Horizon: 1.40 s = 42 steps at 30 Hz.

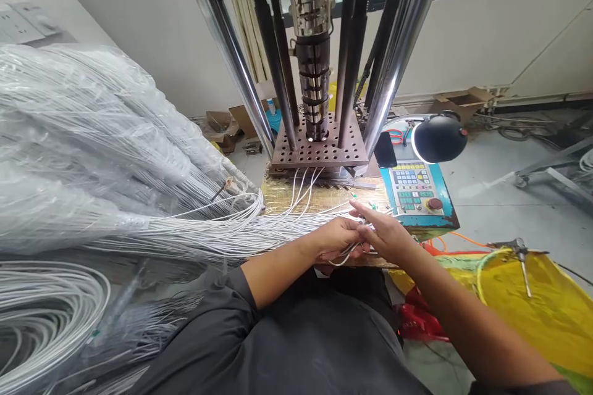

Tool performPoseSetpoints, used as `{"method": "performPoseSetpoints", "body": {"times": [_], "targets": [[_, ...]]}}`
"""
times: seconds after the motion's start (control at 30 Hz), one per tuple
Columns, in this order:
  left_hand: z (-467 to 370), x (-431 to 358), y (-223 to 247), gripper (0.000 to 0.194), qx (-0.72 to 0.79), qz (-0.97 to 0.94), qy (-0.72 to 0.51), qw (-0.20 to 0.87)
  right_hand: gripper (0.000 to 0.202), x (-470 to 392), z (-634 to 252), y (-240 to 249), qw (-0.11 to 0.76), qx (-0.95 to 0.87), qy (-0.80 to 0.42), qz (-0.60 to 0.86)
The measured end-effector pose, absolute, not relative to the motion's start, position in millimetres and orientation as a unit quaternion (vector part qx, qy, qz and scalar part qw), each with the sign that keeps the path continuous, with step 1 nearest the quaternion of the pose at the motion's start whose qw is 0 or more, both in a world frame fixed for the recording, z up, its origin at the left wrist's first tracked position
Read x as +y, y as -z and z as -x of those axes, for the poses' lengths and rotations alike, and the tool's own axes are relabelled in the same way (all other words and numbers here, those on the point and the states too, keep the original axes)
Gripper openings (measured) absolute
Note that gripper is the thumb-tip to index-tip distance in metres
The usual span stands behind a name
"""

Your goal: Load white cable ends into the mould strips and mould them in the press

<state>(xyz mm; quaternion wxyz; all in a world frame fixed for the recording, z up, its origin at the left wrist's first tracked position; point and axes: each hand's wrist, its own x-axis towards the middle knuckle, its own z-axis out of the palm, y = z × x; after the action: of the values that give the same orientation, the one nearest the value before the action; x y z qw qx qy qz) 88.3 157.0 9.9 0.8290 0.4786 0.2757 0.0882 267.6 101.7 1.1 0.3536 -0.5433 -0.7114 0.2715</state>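
Head view: left hand and right hand meet just in front of the press, both closed on thin white wires; a big wire bundle lies left of the press; a control panel and lamp sit to its right.

gold-covered bench, white cables across it

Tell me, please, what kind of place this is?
Most likely a small factory or workshop for cable assembly. A tall press machine stands at the bench, with a keypad control panel beside it. Big bundles of white wires lie on the left, and both hands handle a few.
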Motion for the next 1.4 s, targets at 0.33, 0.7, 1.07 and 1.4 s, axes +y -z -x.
{"method": "performPoseSetpoints", "body": {"times": [0.33, 0.7, 1.07, 1.4], "targets": [[-94, 197, 23, 0.040, 0.369, -0.435, -0.302, 0.764, 0.046, 216, -322, 19, 0.094, -0.724, -0.035, 0.683], [-65, 219, 29, 0.040, 0.406, -0.545, -0.294, 0.672, 0.036, 224, -302, -11, 0.050, -0.758, -0.134, 0.637], [-53, 199, 18, 0.020, 0.281, -0.795, -0.229, 0.486, 0.047, 114, -269, 9, 0.351, -0.585, -0.326, 0.654], [-59, 193, 20, 0.022, 0.246, -0.879, -0.175, 0.370, 0.048, 112, -271, 22, 0.376, -0.588, -0.318, 0.641]]}}
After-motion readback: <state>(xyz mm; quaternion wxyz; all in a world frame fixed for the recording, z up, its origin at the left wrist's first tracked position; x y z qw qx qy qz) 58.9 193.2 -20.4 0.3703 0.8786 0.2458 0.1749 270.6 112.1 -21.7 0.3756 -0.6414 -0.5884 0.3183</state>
